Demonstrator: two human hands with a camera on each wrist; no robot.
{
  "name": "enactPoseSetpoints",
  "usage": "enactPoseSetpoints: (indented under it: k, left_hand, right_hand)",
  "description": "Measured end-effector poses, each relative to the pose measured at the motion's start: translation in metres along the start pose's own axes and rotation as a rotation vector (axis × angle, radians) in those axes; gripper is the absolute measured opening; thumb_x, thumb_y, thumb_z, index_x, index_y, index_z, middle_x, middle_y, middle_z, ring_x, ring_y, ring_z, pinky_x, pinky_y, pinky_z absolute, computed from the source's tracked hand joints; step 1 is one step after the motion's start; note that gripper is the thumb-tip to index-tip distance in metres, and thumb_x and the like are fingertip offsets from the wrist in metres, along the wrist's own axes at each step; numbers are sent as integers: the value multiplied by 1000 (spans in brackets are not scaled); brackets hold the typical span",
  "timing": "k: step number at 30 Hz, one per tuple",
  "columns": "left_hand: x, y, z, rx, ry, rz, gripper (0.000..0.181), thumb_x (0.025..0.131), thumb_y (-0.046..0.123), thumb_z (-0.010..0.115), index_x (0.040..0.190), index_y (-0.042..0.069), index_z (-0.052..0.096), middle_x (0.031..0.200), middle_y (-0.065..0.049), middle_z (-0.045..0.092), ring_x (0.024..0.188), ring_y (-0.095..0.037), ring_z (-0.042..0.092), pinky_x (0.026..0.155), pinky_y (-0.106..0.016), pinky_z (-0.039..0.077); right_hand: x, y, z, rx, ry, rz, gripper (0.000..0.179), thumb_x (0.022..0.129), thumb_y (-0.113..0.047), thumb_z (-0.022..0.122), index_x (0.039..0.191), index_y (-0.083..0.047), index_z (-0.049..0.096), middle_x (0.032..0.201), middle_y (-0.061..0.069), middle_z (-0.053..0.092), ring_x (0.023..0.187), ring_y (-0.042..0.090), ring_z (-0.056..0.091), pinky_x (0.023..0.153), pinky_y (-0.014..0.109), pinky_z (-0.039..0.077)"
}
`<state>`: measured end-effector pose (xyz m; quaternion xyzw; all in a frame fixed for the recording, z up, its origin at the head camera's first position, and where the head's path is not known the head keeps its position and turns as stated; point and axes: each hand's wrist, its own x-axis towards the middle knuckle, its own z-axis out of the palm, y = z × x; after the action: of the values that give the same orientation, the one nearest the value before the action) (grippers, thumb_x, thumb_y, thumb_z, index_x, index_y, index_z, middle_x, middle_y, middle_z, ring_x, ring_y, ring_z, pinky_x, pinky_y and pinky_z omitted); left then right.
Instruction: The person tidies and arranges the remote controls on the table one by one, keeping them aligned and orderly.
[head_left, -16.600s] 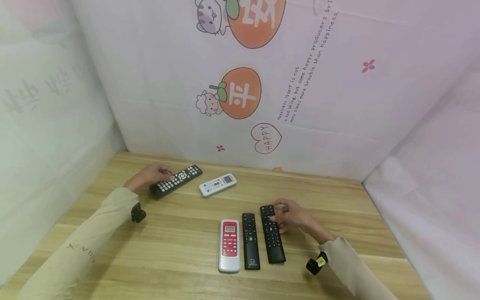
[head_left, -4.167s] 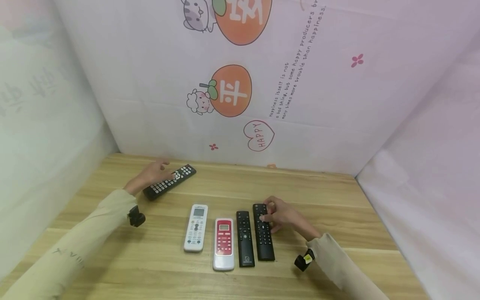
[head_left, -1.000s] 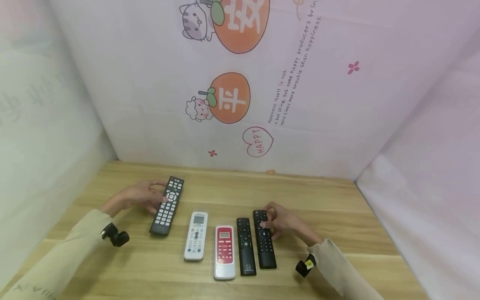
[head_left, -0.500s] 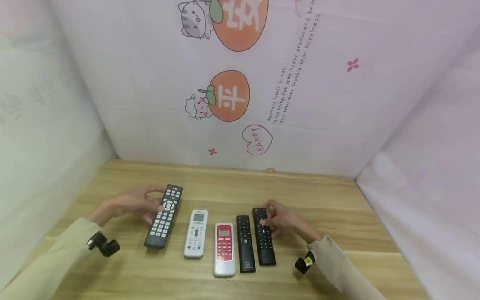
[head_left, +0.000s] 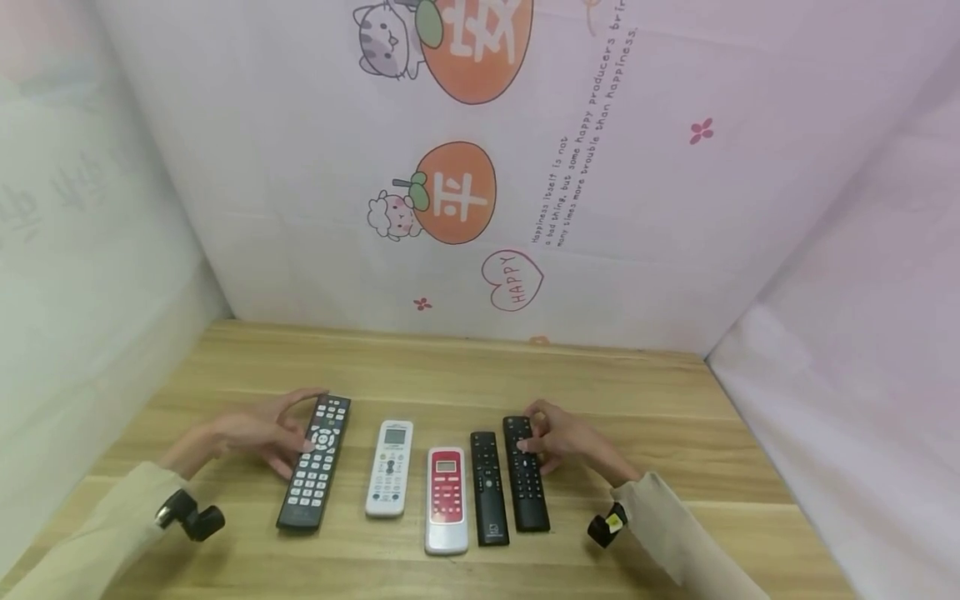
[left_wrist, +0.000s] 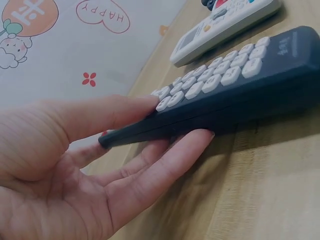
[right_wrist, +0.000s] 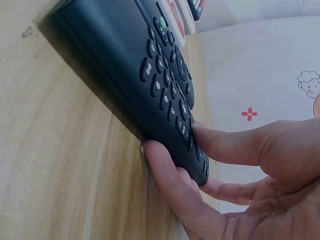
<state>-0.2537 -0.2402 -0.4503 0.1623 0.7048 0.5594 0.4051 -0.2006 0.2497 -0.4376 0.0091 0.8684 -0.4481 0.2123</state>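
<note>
My left hand [head_left: 258, 429] grips a black remote control with white buttons [head_left: 315, 467] at the left of the row. In the left wrist view its thumb [left_wrist: 115, 112] lies on the button face and the other fingers reach under the edge. At the row's right end, my right hand [head_left: 566, 437] pinches a black remote control with black buttons [right_wrist: 135, 75], thumb on top and fingers along the side. Between the hands lie a white remote control [head_left: 389, 468], a red and silver remote control [head_left: 447, 537] and a slimmer black remote control [head_left: 490, 492].
Everything is on a wood-grain table [head_left: 600, 375]. A white cloth wall [head_left: 637, 275] with cartoon prints closes off the back, and plain cloth walls rise at both sides. Each wrist wears a small black camera.
The white remote has gone from lying aslant at the back into the row. Lately my left hand has brought its remote nearer and turned it roughly parallel. My right hand stays put.
</note>
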Motion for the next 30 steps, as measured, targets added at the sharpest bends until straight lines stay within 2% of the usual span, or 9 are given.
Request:
enactPoseSetpoints:
  k: [4,7,13,16,22,30]
  left_hand:
    - [-1,1,4,16,23,8,116,91,9,78,166,12,-11,108,-25,69,94,-36,74,80,-53,64]
    - [1,-1,4,28,39,2,117,90,10,79,167,16,-8,110,-26,68,96,-37,74,81,-54,64]
    - [8,-6,2,18,34,-20,120,86,14,84,168,21,-4,111,-26,68,96,-39,74,82,-55,63]
    - [7,-4,7,19,21,-20,119,87,12,82,168,15,-4,107,-23,68,94,-35,74,81,-52,64]
    - [2,10,22,42,36,-9,109,90,5,77,166,5,-2,100,-20,67,88,-31,74,76,-46,66]
    - [4,13,26,139,91,-40,103,88,4,78,163,-4,8,100,-24,70,82,-31,74,73,-46,66]
  right_hand:
    - [0,0,-1,-9,-2,-9,51,96,-1,73,139,0,46,90,11,59,72,21,66,64,42,66]
    - [1,1,-1,-15,3,-13,52,96,-2,73,140,0,45,89,11,58,72,21,65,64,42,66]
    - [1,0,0,-11,0,-11,52,96,-1,73,140,1,45,90,12,58,72,21,66,64,42,66]
    - [0,0,0,-8,-1,-8,52,96,-1,73,140,1,45,90,12,59,73,21,66,64,42,66]
    - [-1,-1,0,-6,-7,-11,51,96,-1,72,140,1,45,89,11,58,72,21,65,64,42,66]
    - [0,-2,0,-11,-16,-20,50,96,0,72,139,2,45,88,11,58,71,21,66,66,44,66]
